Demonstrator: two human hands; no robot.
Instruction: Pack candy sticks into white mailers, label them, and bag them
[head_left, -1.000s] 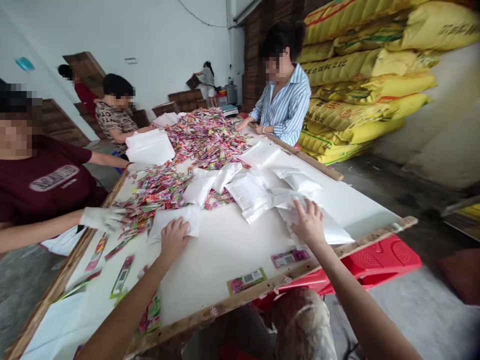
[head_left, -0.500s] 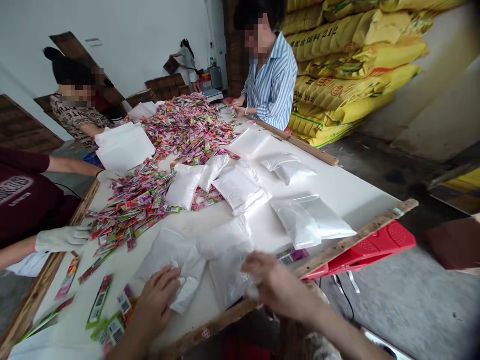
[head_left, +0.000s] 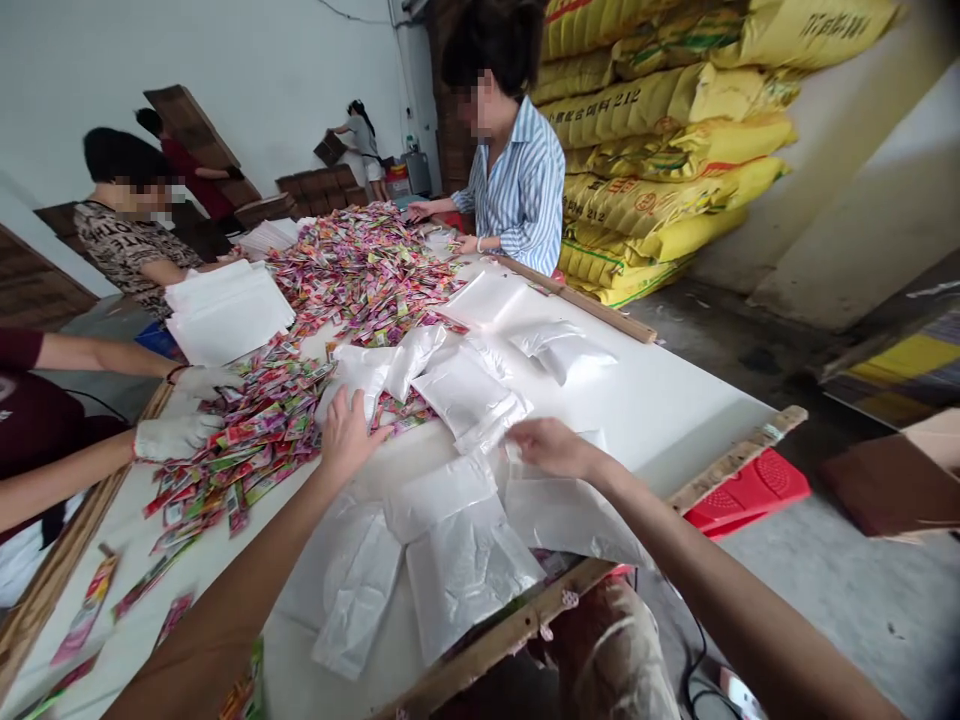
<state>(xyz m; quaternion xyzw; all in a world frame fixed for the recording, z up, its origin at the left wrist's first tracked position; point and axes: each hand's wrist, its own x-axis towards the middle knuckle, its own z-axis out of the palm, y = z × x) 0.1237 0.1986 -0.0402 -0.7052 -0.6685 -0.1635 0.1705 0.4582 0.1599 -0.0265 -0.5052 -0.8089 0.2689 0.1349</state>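
Observation:
My left hand (head_left: 349, 435) reaches to a puffy white plastic pouch (head_left: 366, 368) beside the sachet heap. Its fingers are stretched and apart, resting at the pouch's near edge. My right hand (head_left: 551, 447) has its fingers closed at the upper edge of another filled white pouch (head_left: 574, 515), which lies partly under my forearm. Between my arms, two overlapping white pouches (head_left: 465, 560) lie near the table's front edge, with a creased one (head_left: 356, 590) to their left. More filled pouches (head_left: 469, 390) lie just beyond my hands.
Colourful sachets (head_left: 367, 265) are heaped on the white table (head_left: 675, 400), which has wooden edging (head_left: 739, 460). A co-worker's gloved hands (head_left: 176, 437) touch the heap at left. A striped-shirted person (head_left: 525, 190) works across the table. A red stool (head_left: 750, 495) and cardboard box (head_left: 900, 475) stand at right.
Both my hands have moved away from the near pouches, the left one forward to a farther pouch. A pouch from the right now lies closer to me. The co-worker's gloved hand has reached into the sachets.

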